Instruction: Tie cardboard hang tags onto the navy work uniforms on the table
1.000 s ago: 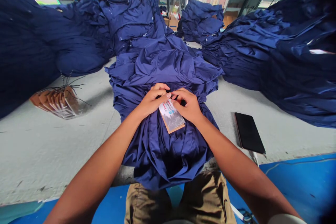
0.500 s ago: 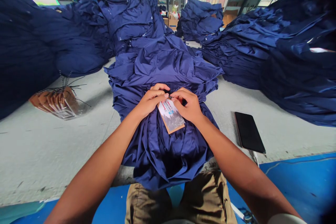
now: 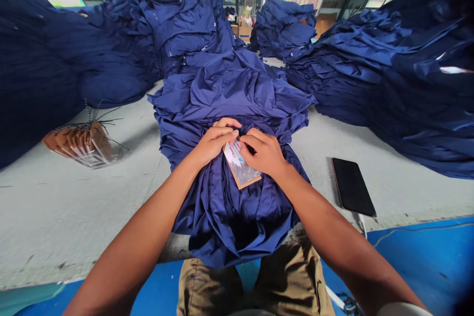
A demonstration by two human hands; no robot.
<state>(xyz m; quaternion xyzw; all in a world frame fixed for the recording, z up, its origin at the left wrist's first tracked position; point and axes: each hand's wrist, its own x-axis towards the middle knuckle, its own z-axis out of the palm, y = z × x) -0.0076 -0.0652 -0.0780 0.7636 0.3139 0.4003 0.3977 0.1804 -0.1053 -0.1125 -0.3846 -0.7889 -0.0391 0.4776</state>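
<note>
A navy blue garment [image 3: 237, 81] lies spread over the table in front of me, its near end hanging over the edge. On it rests a hang tag [image 3: 244, 170], a printed white and grey card with a brown card behind. My left hand [image 3: 217, 140] pinches the dark string at the tag's top end between thumb and fingers. Close beside it, my right hand [image 3: 264, 150] is closed with its fingertips at the same string, partly covering the card. The string itself is small and mostly hidden by my fingers.
At left, a bundle of hang tags [image 3: 79, 143] with black strings lies on the table [image 3: 126, 197]. A phone [image 3: 353, 186] with a white cable sits at right near the edge. Piles of navy garments [image 3: 177, 15] stand at the back, with more at left and right [image 3: 370, 69].
My right hand has shifted slightly left and down, its fingertips now covering more of the tag's print. My left hand stays almost in place. The garment and tag lie as before.
</note>
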